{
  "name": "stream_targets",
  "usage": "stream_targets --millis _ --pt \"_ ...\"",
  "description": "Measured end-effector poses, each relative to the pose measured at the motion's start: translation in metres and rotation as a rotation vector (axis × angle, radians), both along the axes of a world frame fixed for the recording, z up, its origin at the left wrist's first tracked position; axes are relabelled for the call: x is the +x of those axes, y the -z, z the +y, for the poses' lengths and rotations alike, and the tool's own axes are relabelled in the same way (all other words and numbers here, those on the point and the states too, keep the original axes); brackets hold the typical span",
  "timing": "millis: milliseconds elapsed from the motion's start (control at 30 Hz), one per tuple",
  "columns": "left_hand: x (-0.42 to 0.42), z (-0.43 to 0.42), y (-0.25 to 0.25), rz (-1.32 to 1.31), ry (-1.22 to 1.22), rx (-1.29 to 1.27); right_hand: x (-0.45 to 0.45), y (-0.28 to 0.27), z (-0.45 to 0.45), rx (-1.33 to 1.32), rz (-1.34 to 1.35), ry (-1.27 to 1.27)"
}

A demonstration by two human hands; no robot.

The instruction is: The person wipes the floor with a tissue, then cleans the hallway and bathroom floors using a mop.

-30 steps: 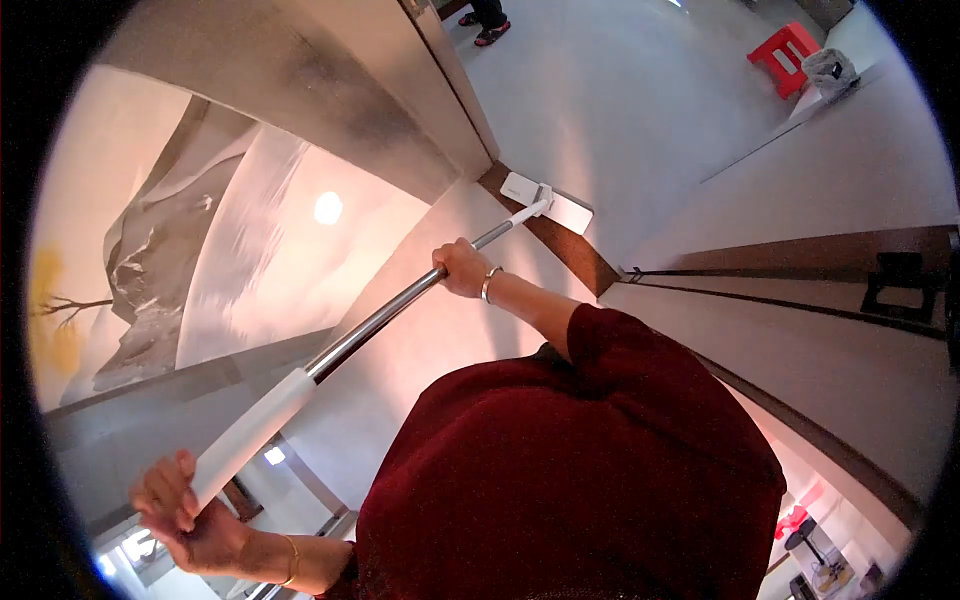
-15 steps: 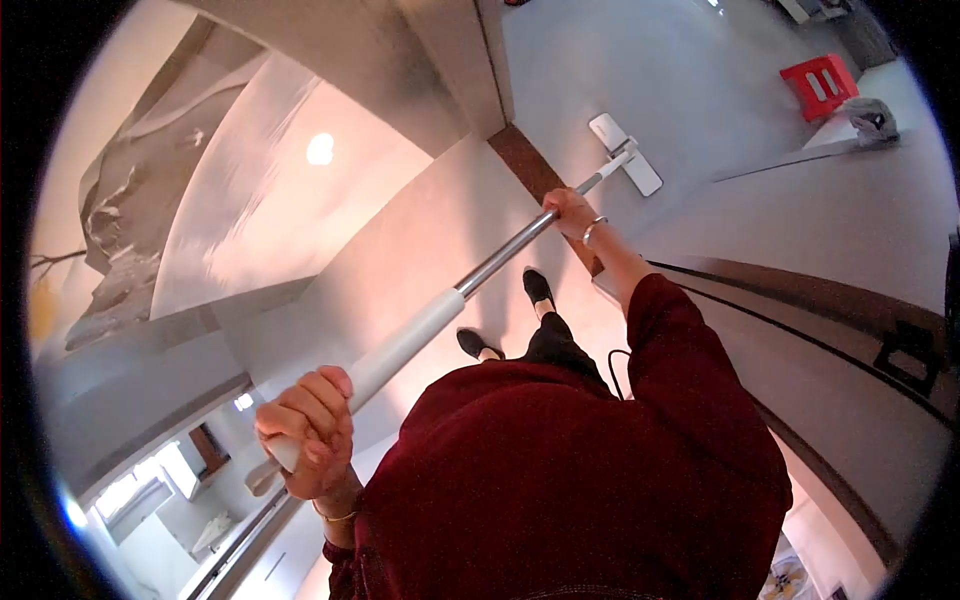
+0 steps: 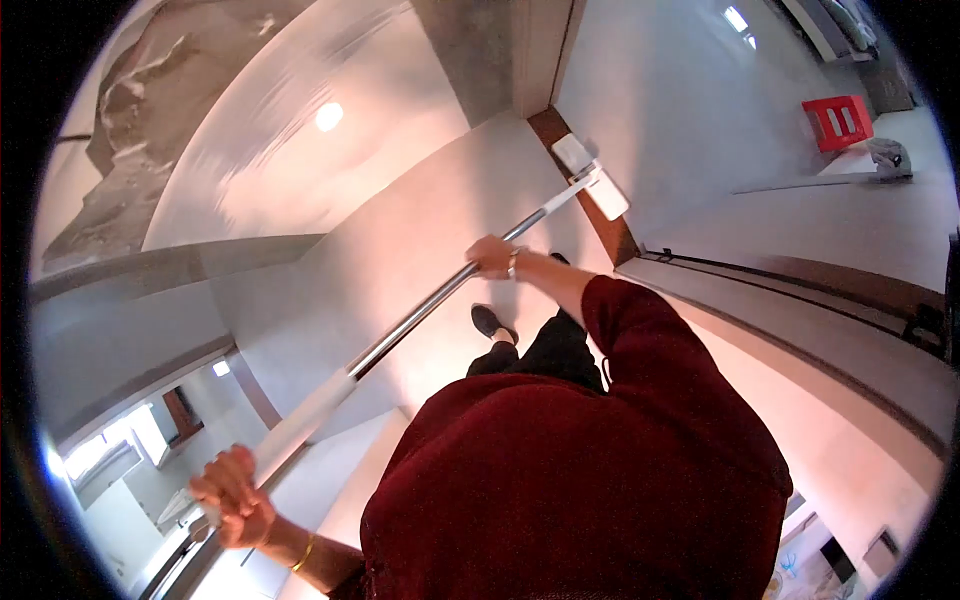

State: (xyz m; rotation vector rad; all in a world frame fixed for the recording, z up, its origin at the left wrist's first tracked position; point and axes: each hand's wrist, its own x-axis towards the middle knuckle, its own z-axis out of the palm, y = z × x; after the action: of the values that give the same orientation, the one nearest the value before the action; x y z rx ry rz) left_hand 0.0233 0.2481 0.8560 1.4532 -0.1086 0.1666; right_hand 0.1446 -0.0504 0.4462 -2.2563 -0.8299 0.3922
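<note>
— What are your hands on?

— A mop [image 3: 420, 316], slanting across in front of me. My right hand [image 3: 492, 257] is wrapped around its metal pole [image 3: 440, 299]; my left hand [image 3: 237, 497], a bit blurred, is curled around the end of the white grip [image 3: 308, 415].

— And the flat end?

— The white mop head [image 3: 606, 193] is over the brown floor strip [image 3: 612, 236], by the pale floor [image 3: 690, 130] beyond it.

— What else is about?

— My dark shoe [image 3: 490, 320] is near the pole, below my right hand. A red stool [image 3: 840, 122] stands well apart, past the strip.
</note>
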Motion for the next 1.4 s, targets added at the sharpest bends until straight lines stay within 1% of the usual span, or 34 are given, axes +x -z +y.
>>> stream_targets --millis 33,67,100,133,167,200,233,267,300,333,400,500,533,567,667,700,733,767,800,833,867,900,933,1000,1033,1067,1133,1200,1233,1300,1333,1367,1400 --pt "-0.012 0.029 -0.011 -0.005 -0.021 0.001 -0.003 -0.012 0.034 -0.127 0.043 -0.011" --pt "-0.025 0.056 -0.023 -0.009 -0.041 0.004 -0.011 -0.015 0.063 -0.029 -0.010 0.028" --pt "-0.036 0.075 -0.036 -0.020 -0.100 0.054 -0.017 -0.022 0.092 -0.014 -0.048 0.037" --pt "-0.047 0.091 -0.050 -0.032 -0.160 0.102 -0.025 -0.022 0.119 0.088 -0.039 0.093" --pt "-0.055 0.107 -0.067 -0.034 -0.061 0.103 -0.032 -0.024 0.147 0.058 -0.047 0.095" --pt "-0.064 0.124 -0.083 -0.034 0.040 0.104 -0.039 -0.037 0.167 0.104 -0.068 0.122" --pt "-0.080 0.148 -0.097 -0.081 -0.102 0.216 -0.046 -0.049 0.183 0.203 -0.100 0.138" --pt "-0.073 0.131 -0.110 -0.129 -0.241 0.329 -0.050 -0.064 0.194 0.277 -0.091 0.150" --pt "-0.058 0.118 -0.118 -0.325 0.321 0.189 -0.056 -0.071 0.207 0.339 -0.069 0.165" --pt "-0.054 0.100 -0.128 -0.345 0.323 0.239 -0.059 -0.077 0.214 0.401 -0.048 0.180" --pt "-0.056 0.080 -0.138 -0.415 0.339 0.208 -0.055 -0.090 0.211 0.435 -0.022 0.161" --pt "-0.046 0.077 -0.149 -0.576 0.511 0.204 -0.059 -0.117 0.204 0.442 0.009 0.190" --pt "-0.044 0.078 -0.148 -0.589 0.472 0.139 -0.058 -0.129 0.198 0.436 0.011 0.201" --pt "-0.044 0.078 -0.147 -0.604 0.430 0.076 -0.056 -0.141 0.191 0.488 0.004 0.183" --pt "-0.046 0.070 -0.141 -0.642 0.314 -0.099 -0.047 -0.135 0.159 0.424 -0.085 0.193" --pt "-0.048 0.075 -0.131 -0.799 0.072 -0.195 -0.044 -0.129 0.140 0.414 -0.100 0.197" --pt "-0.066 0.097 -0.119 -0.687 -0.142 0.106 -0.037 -0.121 0.119 0.406 -0.117 0.200" --pt "-0.072 0.102 -0.108 -0.610 -0.217 0.167 -0.029 -0.111 0.097 0.384 -0.093 0.202" --pt "-0.067 0.093 -0.089 -0.546 -0.164 0.150 -0.022 -0.098 0.073 0.362 -0.067 0.201" --pt "-0.058 0.075 -0.065 -0.466 0.028 0.111 -0.018 -0.083 0.047 0.352 -0.111 0.202" --pt "-0.049 0.054 -0.042 -0.398 0.104 0.112 -0.010 -0.067 0.017 0.262 -0.217 0.128" --pt "-0.042 0.027 -0.021 -0.337 0.163 0.116 -0.007 -0.051 -0.006 0.210 -0.181 0.179" --pt "-0.041 -0.005 0.004 -0.286 -0.062 0.058 -0.003 -0.026 -0.031 0.157 -0.159 0.192" --pt "-0.014 -0.046 0.021 -0.171 0.246 -0.040 0.000 0.006 -0.073 0.017 0.004 0.150" --pt "-0.010 -0.054 0.022 -0.154 0.251 -0.067 0.003 0.002 -0.084 0.000 -0.016 0.093" --pt "-0.007 -0.058 0.022 -0.138 0.258 -0.096 0.003 -0.008 -0.086 0.024 0.082 0.099" --pt "-0.003 -0.052 0.023 -0.116 0.261 -0.117 0.006 -0.031 -0.078 0.097 0.377 0.152" --pt "0.000 -0.037 0.025 -0.103 0.261 -0.096 0.011 -0.006 -0.070 0.100 0.365 0.107" --pt "-0.001 -0.028 0.026 -0.097 0.238 -0.093 0.012 -0.004 -0.062 0.101 0.359 0.089" --pt "-0.009 -0.004 0.026 -0.091 0.199 -0.091 0.009 0.002 -0.038 0.015 0.256 -0.040" --pt "-0.007 0.020 0.024 -0.102 0.302 -0.067 0.008 0.002 -0.020 -0.030 0.200 -0.103" --pt "-0.010 0.040 0.020 -0.097 0.292 -0.069 0.004 0.008 0.001 0.007 0.155 -0.148" --pt "-0.017 0.063 0.014 -0.091 0.282 -0.071 -0.001 0.015 0.027 -0.010 0.113 -0.207"
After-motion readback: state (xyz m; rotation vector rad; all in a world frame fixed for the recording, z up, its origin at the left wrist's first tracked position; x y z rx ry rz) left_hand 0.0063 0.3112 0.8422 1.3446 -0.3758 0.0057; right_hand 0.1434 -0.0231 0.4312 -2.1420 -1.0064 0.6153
